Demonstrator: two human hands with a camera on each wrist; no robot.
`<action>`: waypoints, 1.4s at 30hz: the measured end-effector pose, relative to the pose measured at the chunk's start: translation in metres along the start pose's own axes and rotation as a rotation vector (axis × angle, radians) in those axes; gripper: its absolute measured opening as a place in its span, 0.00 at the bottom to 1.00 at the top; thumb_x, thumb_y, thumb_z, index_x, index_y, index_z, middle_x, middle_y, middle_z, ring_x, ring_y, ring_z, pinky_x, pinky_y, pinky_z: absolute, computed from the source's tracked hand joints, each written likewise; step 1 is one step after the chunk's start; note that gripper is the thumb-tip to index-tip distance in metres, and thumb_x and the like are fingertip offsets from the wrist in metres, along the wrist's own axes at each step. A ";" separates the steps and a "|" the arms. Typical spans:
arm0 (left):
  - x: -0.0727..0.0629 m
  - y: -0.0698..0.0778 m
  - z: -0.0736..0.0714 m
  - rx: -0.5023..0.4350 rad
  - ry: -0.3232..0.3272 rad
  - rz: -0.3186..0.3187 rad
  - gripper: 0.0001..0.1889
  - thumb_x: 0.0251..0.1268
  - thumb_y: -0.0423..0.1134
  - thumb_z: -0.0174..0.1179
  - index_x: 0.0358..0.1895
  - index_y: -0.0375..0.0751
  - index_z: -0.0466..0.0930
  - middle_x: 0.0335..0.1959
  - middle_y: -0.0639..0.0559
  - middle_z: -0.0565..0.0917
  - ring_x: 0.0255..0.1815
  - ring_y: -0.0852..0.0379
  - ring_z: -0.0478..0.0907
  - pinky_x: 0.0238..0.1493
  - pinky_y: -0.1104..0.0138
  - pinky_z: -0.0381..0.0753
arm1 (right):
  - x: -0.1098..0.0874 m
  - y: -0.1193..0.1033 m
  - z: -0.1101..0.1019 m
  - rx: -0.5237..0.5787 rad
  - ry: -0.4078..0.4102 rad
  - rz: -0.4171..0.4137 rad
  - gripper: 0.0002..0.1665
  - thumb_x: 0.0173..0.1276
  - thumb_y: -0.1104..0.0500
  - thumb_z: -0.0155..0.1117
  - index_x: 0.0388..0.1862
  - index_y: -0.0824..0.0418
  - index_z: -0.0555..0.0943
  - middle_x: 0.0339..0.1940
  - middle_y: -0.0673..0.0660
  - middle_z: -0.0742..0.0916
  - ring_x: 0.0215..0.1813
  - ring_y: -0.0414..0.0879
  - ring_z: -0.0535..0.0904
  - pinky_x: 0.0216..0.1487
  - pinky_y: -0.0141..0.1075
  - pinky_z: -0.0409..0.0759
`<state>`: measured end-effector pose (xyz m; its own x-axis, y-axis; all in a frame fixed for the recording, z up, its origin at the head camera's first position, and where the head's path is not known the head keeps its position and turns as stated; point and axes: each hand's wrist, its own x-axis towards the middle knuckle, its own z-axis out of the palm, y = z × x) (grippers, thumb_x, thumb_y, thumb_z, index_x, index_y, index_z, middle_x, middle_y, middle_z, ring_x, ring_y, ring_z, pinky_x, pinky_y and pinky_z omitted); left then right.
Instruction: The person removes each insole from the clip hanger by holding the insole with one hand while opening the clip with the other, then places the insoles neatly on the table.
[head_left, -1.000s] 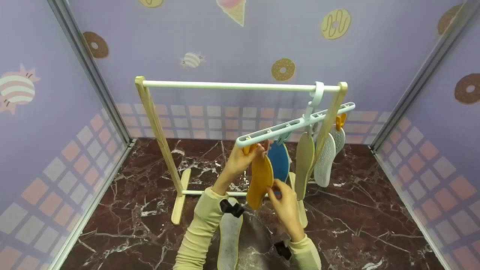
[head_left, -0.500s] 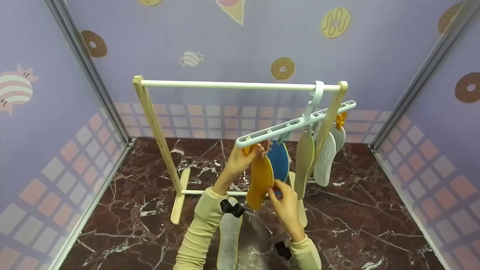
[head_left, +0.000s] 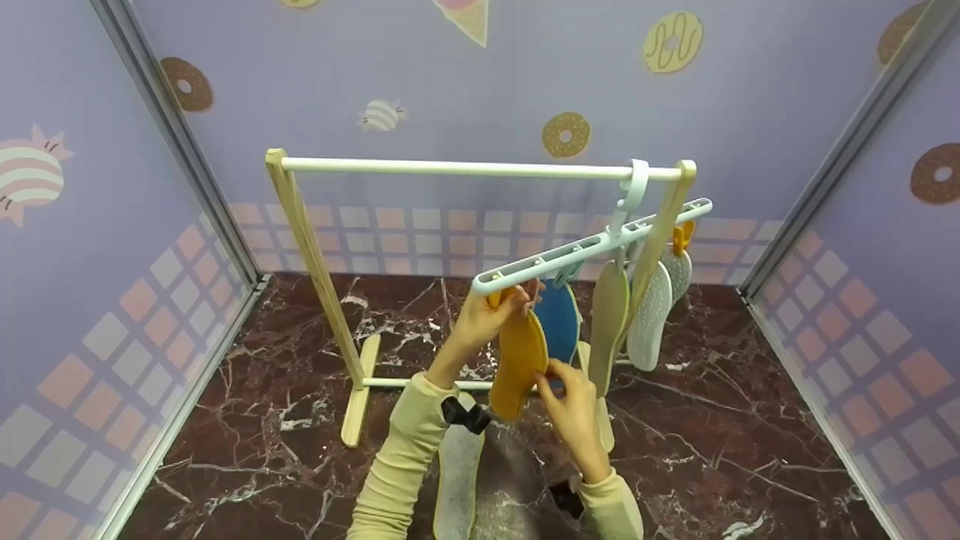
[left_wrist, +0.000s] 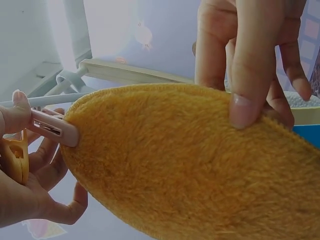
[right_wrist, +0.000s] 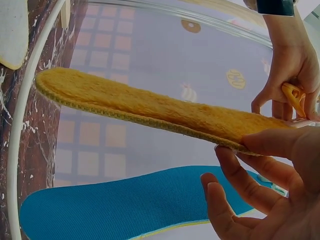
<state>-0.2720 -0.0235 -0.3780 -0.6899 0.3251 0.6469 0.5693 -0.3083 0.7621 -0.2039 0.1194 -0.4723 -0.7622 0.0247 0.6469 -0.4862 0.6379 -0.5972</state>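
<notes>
The orange insole [head_left: 517,364] is pinched at its right edge by the right hand [head_left: 571,397]. Its pink clip [left_wrist: 69,135] is squeezed by the left hand [head_left: 480,321].

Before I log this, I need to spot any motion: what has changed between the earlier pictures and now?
The lower end of the orange insole has shifted slightly left in the head view. Nothing visibly grasped or released: the right hand still pinches its edge, the left hand still holds the pink clip. The hanger looks unmoved.
</notes>
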 end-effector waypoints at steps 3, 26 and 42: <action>0.000 0.000 0.000 0.010 0.000 -0.004 0.38 0.51 0.50 0.54 0.52 0.13 0.63 0.37 0.14 0.72 0.28 0.65 0.78 0.32 0.72 0.78 | 0.000 -0.001 -0.001 0.007 -0.004 0.009 0.02 0.56 0.65 0.62 0.30 0.63 0.81 0.25 0.55 0.85 0.30 0.49 0.80 0.28 0.34 0.80; -0.002 0.004 0.005 0.098 0.032 -0.040 0.36 0.49 0.52 0.51 0.46 0.15 0.68 0.37 0.19 0.75 0.33 0.36 0.78 0.35 0.66 0.81 | -0.001 0.000 -0.002 0.019 0.019 -0.011 0.03 0.55 0.67 0.63 0.29 0.62 0.81 0.24 0.55 0.85 0.28 0.48 0.81 0.26 0.32 0.79; -0.004 0.006 0.009 0.114 0.062 -0.089 0.27 0.53 0.43 0.52 0.44 0.16 0.70 0.36 0.21 0.77 0.36 0.28 0.75 0.39 0.64 0.81 | -0.003 0.002 -0.002 0.050 0.008 0.027 0.04 0.55 0.67 0.62 0.31 0.62 0.82 0.25 0.55 0.85 0.29 0.47 0.80 0.26 0.28 0.79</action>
<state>-0.2623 -0.0184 -0.3759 -0.7643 0.2898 0.5761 0.5490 -0.1763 0.8170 -0.2017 0.1220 -0.4748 -0.7723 0.0477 0.6335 -0.4862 0.5975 -0.6376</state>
